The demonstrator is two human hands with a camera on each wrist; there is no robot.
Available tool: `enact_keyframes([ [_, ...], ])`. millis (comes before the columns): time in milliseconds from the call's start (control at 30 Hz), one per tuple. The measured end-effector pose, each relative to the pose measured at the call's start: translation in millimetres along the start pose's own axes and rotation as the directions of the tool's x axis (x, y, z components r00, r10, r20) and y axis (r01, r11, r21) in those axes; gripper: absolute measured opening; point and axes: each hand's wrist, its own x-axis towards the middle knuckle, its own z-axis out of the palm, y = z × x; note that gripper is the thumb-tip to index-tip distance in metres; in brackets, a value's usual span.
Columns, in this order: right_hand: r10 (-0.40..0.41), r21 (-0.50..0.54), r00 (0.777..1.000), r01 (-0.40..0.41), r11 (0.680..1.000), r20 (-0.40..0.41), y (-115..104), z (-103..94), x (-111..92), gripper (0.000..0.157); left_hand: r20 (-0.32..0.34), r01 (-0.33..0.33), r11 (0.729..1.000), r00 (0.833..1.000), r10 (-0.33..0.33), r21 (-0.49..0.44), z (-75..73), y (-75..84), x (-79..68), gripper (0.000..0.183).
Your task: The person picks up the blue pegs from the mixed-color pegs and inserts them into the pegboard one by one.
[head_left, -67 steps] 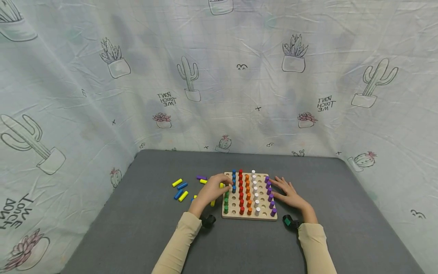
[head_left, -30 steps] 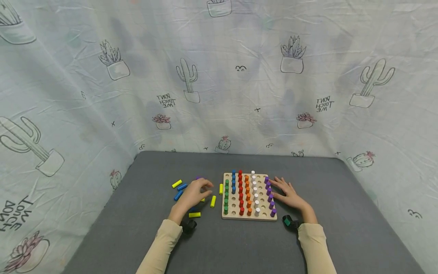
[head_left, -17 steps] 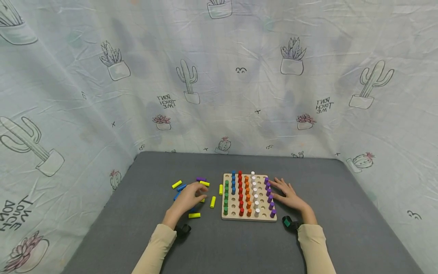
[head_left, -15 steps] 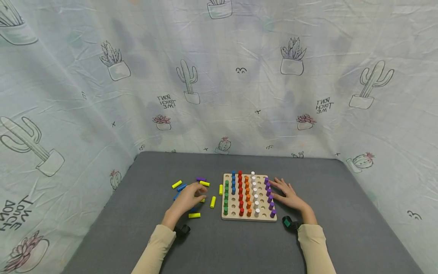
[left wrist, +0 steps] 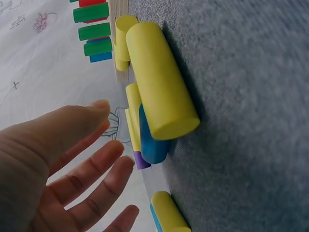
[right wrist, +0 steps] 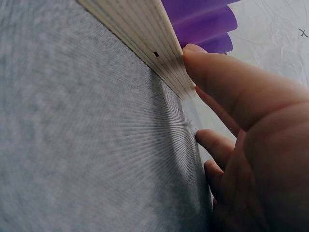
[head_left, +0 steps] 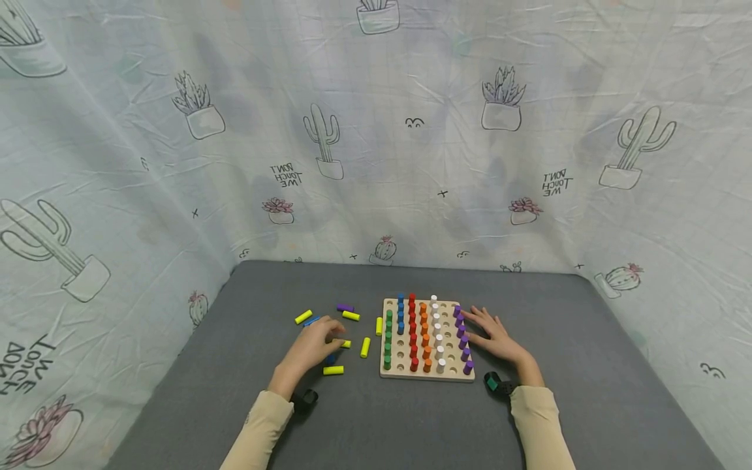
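My left hand [head_left: 310,344] hovers over the loose pegs left of the pegboard, fingers loosely bent and apart with nothing between them. Close by its fingertips in the left wrist view lie a yellow peg [left wrist: 161,82] and a blue peg [left wrist: 153,140]; the hand hides some pegs in the head view. The wooden pegboard [head_left: 423,376] holds upright columns of green pegs [head_left: 388,337], blue, red, orange, white and purple pegs [head_left: 461,331]. My right hand [head_left: 498,339] rests at the board's right side, its thumb [right wrist: 217,72] against the edge beside the purple pegs.
Around the left hand several pegs lie on the grey table [head_left: 376,431], among them a purple peg [head_left: 345,307] farther back and a yellow peg [head_left: 378,326] against the board's left edge. A patterned cloth [head_left: 376,150] hangs behind the table.
My left hand has moved from the board's left columns leftward and down to the loose pegs, uncovering the green column and some yellow pegs. The right hand stays at the board's edge.
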Motion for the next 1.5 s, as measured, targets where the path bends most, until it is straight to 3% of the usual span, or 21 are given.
enact_keyframes([
  [233, 0.0, 0.002, 1.0, 0.0, 1.0, -0.005, 2, 0.9, 0, 0.059, 0.002, -0.006, 1.0, 1.0, 0.006, 0.019, -3.6, -2.0, -5.0, 0.022],
  [533, -0.007, -0.003, 1.0, 0.007, 1.0, -0.005, 4, 1.1, 1, 0.059, 0.034, 0.06, 0.998, 0.998, -0.061, 0.029, -3.0, -7.1, -11.7, 0.026],
  [867, 0.011, 0.009, 1.0, -0.011, 1.0, -0.003, 5, 1.1, 1, 0.059, 0.041, 0.062, 0.995, 0.997, -0.066, 0.081, -4.3, -10.2, -13.5, 0.023],
  [1500, 0.027, 0.004, 1.0, -0.027, 1.0, -0.006, 4, 1.7, 1, 0.06, 0.027, -0.001, 0.989, 1.0, -0.003, 0.146, 0.2, -9.3, -16.6, 0.016],
])
